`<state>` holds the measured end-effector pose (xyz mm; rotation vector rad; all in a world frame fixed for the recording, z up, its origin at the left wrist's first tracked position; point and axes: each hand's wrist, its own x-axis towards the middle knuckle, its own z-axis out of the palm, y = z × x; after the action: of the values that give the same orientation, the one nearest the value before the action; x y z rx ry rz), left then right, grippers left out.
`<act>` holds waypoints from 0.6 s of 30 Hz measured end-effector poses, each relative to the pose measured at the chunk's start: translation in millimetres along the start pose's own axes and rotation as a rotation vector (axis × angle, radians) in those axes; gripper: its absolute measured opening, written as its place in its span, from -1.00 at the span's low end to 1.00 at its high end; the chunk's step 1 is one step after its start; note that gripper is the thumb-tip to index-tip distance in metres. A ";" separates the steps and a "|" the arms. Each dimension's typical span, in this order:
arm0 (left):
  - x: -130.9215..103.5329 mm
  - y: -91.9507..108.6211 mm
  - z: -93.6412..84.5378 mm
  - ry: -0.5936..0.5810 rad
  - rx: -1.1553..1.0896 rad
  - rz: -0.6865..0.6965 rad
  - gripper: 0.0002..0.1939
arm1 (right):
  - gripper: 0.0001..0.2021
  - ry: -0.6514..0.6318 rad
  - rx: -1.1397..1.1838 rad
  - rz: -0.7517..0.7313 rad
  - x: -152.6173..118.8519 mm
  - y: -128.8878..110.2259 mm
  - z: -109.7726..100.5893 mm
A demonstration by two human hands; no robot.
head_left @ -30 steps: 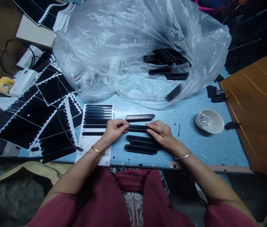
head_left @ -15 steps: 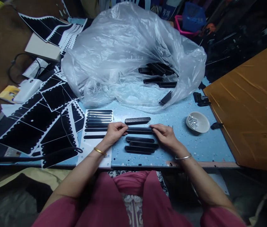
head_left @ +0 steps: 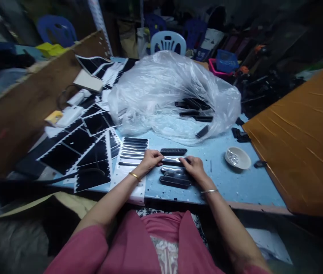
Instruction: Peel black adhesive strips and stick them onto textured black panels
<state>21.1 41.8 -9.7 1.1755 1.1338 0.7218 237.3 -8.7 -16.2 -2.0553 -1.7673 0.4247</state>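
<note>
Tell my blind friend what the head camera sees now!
A person's hands hold a long black piece at its ends over a blue table. More black pieces lie nearer the person, a sheet of black strips to the left and a bowl of shiny bits to the right; a see-through plastic bag sits behind.

Decent gap between my right hand (head_left: 194,167) and the bowl (head_left: 244,160), running down to the front edge of the worktop (head_left: 221,192). Bag (head_left: 161,87) hogs the back, sheets (head_left: 67,152) bury the left end, brown board (head_left: 295,160) walls off the right edge.
</note>
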 end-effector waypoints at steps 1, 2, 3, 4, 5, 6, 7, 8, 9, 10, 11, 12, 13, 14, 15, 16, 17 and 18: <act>-2.2 1.5 1.6 0.012 0.015 0.000 -0.91 | -0.48 0.007 0.033 -0.038 -2.8 5.7 -1.1; -4.4 4.1 3.1 0.018 0.034 0.001 -0.92 | -0.44 0.008 0.052 -0.069 -5.2 12.5 -2.7; -6.5 7.6 3.8 0.025 0.057 0.005 -0.91 | -0.40 0.022 0.072 -0.089 -6.7 20.1 -4.7; -8.9 12.2 3.3 0.043 0.081 0.018 -0.89 | -0.38 0.061 0.108 -0.090 -7.1 27.9 -6.9; -12.0 17.5 0.9 0.068 0.106 0.041 -0.90 | -0.39 0.089 0.118 -0.093 -6.8 34.8 -9.4; -16.7 23.0 -3.6 0.102 0.129 0.072 -0.91 | -0.42 0.127 0.093 -0.109 -6.1 39.8 -12.0; -23.3 28.0 -10.6 0.138 0.147 0.106 -0.91 | -0.47 0.175 0.058 -0.125 -5.6 41.8 -14.7; -31.8 31.7 -20.0 0.174 0.168 0.154 -0.89 | -0.50 0.230 0.028 -0.141 -5.4 39.6 -17.1; -42.1 33.5 -31.9 0.221 0.194 0.214 -0.86 | -0.54 0.282 0.011 -0.173 -5.9 32.1 -18.8; -53.5 32.9 -45.8 0.280 0.218 0.264 -0.82 | -0.57 0.319 0.014 -0.219 -6.7 18.8 -19.2; -65.2 29.9 -61.1 0.354 0.268 0.338 -0.79 | -0.59 0.332 0.037 -0.286 -7.7 -0.6 -17.5; -76.6 24.6 -76.7 0.491 0.313 0.370 -0.79 | -0.61 0.316 0.080 -0.378 -8.7 -25.3 -13.1; -87.1 17.6 -91.4 0.639 0.340 0.318 -0.81 | -0.64 0.251 0.129 -0.479 -9.6 -54.3 -5.8; -96.5 9.9 -104.2 0.776 0.339 0.222 -0.85 | -0.66 0.173 0.161 -0.570 -10.8 -85.6 4.2; -104.7 2.5 -114.0 0.826 0.329 0.173 -0.86 | -0.67 0.093 0.170 -0.635 -12.6 -117.0 16.3; -111.8 -3.6 -120.5 0.858 0.314 0.136 -0.86 | -0.68 -0.001 0.144 -0.671 -15.8 -146.4 29.5; -118.1 -7.8 -123.7 0.869 0.295 0.119 -0.86 | -0.66 -0.094 0.084 -0.681 -20.8 -171.6 42.6; -123.7 -9.7 -124.0 0.866 0.277 0.124 -0.85 | -0.64 -0.175 0.003 -0.679 -27.8 -191.2 54.6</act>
<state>-135.6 -31.4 19.7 1.1909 1.9344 1.2622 41.3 -6.9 27.4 -1.3152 -2.4090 0.3963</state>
